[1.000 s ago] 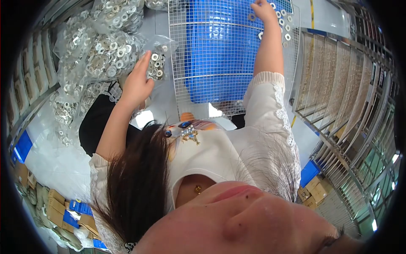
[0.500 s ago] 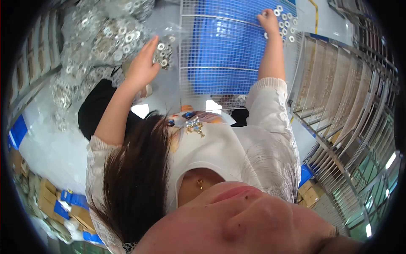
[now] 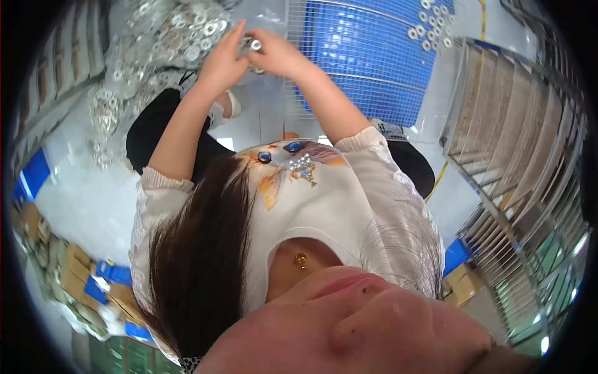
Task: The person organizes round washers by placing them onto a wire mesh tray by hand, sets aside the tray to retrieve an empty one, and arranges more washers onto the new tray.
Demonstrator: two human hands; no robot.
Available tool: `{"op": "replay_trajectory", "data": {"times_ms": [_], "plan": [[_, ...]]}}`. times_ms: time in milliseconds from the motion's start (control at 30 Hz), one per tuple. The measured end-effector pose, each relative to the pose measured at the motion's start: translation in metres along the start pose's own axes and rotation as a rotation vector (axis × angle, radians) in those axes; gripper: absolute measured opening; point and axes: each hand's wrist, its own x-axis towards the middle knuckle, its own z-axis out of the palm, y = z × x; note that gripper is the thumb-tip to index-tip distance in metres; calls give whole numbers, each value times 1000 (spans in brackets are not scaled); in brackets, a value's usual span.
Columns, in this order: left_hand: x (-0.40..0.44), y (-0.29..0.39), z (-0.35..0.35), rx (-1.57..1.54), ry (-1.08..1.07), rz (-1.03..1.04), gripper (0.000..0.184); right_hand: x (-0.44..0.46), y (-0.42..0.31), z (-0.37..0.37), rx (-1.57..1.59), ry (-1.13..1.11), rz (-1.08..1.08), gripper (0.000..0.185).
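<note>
My left hand [image 3: 223,65] lies at the right edge of a heap of ring-shaped washers [image 3: 194,28], fingers stretched out and thumb apart. Close against it, my right hand [image 3: 273,55] has its thumb and fingers curled round a pale washer [image 3: 255,45]; other rings just below are partly hidden by the hands. The heap rests on or in clear plastic. To the right is a wire mesh rack [image 3: 349,68] over a blue sheet [image 3: 374,56]. Several washers [image 3: 433,25] lie spaced apart at the rack's far right corner.
Racks with stacked mesh trays [image 3: 511,124] stand close on the right, and another rack [image 3: 56,68] on the left. Cardboard boxes [image 3: 73,271] and blue bins [image 3: 112,272] are behind on the left. More washers [image 3: 106,112] in plastic hang down the left side.
My right hand has come from the rack's far right corner, leftwards to the washer heap beside my left hand. The view has shifted slightly, and my left hand stays at the heap.
</note>
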Motion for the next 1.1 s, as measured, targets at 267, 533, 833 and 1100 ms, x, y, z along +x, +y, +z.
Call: {"op": "replay_trajectory", "data": {"times_ms": [267, 533, 833, 1100], "plan": [[9, 13, -2, -97, -100, -147, 69, -38, 34, -123, -231, 343, 208, 36], [12, 10, 9, -53, -110, -97, 72, -77, 161, -228, -631, 746, 613, 33], [17, 5, 19, -50, -156, -120, 72, -56, 220, -249, -557, 798, 685, 30], [19, 5, 20, -45, -163, -102, 73, -79, 196, -265, -442, 845, 757, 35]]}}
